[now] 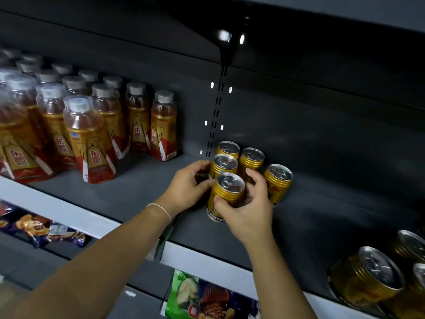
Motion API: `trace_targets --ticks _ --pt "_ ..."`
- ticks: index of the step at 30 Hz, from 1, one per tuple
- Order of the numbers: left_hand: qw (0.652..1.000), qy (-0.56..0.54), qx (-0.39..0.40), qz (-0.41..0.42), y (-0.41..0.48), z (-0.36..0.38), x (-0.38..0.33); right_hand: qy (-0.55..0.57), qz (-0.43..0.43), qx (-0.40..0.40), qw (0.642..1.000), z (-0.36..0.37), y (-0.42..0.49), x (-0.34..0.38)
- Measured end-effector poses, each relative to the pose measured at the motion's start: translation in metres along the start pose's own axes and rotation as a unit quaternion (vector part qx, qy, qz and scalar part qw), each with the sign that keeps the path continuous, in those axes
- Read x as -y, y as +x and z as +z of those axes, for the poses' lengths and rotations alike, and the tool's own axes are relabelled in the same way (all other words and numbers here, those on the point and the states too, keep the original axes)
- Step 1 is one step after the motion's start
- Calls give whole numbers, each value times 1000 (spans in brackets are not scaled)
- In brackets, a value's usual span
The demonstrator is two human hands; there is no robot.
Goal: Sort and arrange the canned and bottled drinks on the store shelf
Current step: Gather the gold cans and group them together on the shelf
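Front gold can point(226, 194), at 6 o'clock of the can group on the dark shelf point(138, 194), is being clamped by the right hand point(248, 210), fingers curled round it. The can behind point(224, 164) is being gripped at its 9 o'clock side by the left hand point(186, 187), fingers curled. Bottles point(92, 134) are being seen at 9 o'clock.

place: shop | signs: dark metal shelf point(128, 192) stocked with rows of identical bottles point(88, 139), gold cans point(226, 194), snack packets point(207, 298) below
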State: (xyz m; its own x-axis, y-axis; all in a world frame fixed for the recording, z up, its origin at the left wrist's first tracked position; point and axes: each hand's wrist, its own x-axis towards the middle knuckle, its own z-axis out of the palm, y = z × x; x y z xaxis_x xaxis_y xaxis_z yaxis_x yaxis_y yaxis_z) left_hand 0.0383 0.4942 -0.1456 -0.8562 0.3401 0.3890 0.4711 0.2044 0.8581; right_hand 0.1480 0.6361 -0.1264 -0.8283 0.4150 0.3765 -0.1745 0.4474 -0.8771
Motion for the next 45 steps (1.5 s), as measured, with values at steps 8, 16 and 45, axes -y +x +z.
trace_targets --ticks 8,16,45 --pt "991 123 48 -15 -2 5 -5 -103 36 -134 985 -7 7 -4" --pt "992 126 27 -19 -2 4 -7 -123 0 -156 980 -4 6 -5" --pt "997 53 45 -18 13 -8 -4 -129 -4 -169 977 -4 10 -8"
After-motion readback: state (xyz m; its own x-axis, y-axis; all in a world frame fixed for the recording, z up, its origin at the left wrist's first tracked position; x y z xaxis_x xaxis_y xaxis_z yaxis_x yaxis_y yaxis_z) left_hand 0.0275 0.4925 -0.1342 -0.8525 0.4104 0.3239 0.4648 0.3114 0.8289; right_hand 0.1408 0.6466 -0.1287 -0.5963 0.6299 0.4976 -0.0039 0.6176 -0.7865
